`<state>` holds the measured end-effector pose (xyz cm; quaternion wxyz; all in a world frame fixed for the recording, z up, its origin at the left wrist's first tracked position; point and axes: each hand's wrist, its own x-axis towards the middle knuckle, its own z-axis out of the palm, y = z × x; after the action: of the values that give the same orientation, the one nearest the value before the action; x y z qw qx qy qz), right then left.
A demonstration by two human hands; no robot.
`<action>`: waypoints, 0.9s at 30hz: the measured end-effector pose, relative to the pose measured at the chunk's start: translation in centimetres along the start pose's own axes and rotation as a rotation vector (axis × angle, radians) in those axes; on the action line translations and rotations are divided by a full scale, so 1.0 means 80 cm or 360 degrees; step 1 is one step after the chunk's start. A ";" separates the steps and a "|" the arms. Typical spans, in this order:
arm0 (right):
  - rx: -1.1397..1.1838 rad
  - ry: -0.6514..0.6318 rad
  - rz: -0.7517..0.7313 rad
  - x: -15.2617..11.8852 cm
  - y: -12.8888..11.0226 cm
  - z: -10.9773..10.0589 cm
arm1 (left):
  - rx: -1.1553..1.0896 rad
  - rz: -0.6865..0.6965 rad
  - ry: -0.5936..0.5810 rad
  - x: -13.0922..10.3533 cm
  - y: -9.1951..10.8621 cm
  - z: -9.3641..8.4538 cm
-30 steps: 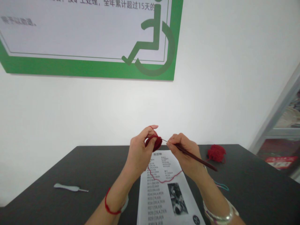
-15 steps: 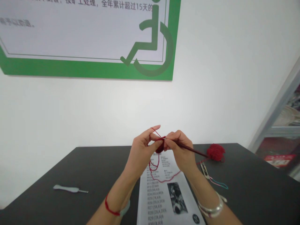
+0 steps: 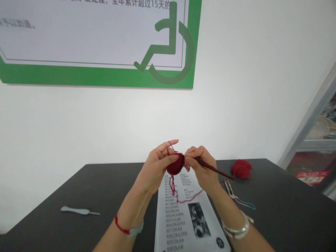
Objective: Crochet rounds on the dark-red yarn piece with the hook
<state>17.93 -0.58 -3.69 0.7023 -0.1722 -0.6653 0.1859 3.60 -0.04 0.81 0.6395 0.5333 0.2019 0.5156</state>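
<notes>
A small round piece of dark red crochet point(image 3: 175, 165) is pinched by my left hand point(image 3: 157, 164), whose index finger is raised with red yarn looped over it. My right hand point(image 3: 201, 164) grips a crochet hook with a dark red handle point(image 3: 216, 169). The hook's thin metal tip meets the right edge of the piece. Red yarn point(image 3: 187, 200) dangles below the piece and runs right, passing behind my right wrist.
A printed sheet point(image 3: 175, 217) lies under my hands on the black table point(image 3: 115, 185). A white-handled hook point(image 3: 78, 210) is at the left. A red yarn ball point(image 3: 241, 169) and a metal tool with a coloured cord point(image 3: 229, 189) sit at the right.
The crochet piece has turned, so more of its round face shows. My left hand has shifted slightly left. The handle's rear end has dipped, and the hanging yarn has bunched together.
</notes>
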 end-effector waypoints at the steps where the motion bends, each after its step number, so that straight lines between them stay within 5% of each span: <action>1: 0.0066 -0.0026 0.0047 0.001 -0.002 -0.002 | 0.0027 0.0012 0.0002 0.000 0.002 -0.002; 9: -0.0064 -0.0099 0.0107 0.003 -0.023 -0.016 | 0.0048 -0.0083 -0.0145 -0.001 0.017 -0.017; 22: 0.0363 -0.0309 0.0446 0.013 -0.029 -0.036 | 0.0140 -0.0344 -0.0393 0.000 0.023 -0.033; 27: 0.0791 -0.0235 0.0692 0.017 -0.023 -0.027 | 0.0326 -0.0025 -0.0176 0.000 0.011 -0.013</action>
<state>20.22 -1.48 -1.73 0.6166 -0.1195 -0.5964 0.4998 2.37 0.33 1.25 0.5959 0.6218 0.2222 0.4571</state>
